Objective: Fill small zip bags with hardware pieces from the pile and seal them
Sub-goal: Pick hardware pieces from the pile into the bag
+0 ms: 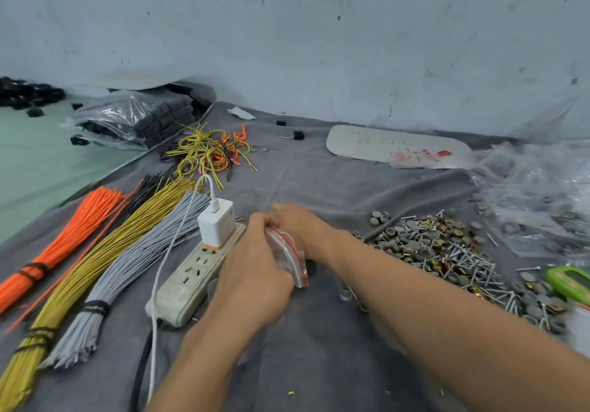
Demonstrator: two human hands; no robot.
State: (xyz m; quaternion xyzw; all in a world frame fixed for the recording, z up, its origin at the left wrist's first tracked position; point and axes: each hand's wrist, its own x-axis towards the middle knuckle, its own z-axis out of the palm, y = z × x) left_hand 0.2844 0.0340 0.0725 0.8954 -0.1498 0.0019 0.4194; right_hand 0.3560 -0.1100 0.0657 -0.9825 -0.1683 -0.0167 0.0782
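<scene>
A small clear zip bag (289,256) with a red seal strip is held between both hands just above the grey cloth, at the middle of the view. My left hand (252,268) grips its near side, fingers curled round it. My right hand (303,229) pinches the bag's far end along the red strip. What is inside the bag is too blurred to tell. The hardware pile (447,248) of screws, grey caps and brass clips spreads over the cloth to the right of my hands.
A white power strip (191,276) with a charger (217,226) plugged in lies just left of my hands. Bundled orange, yellow and grey wires (105,252) fan out at left. Empty clear bags (539,194) heap at right, a green object (570,284) at the right edge.
</scene>
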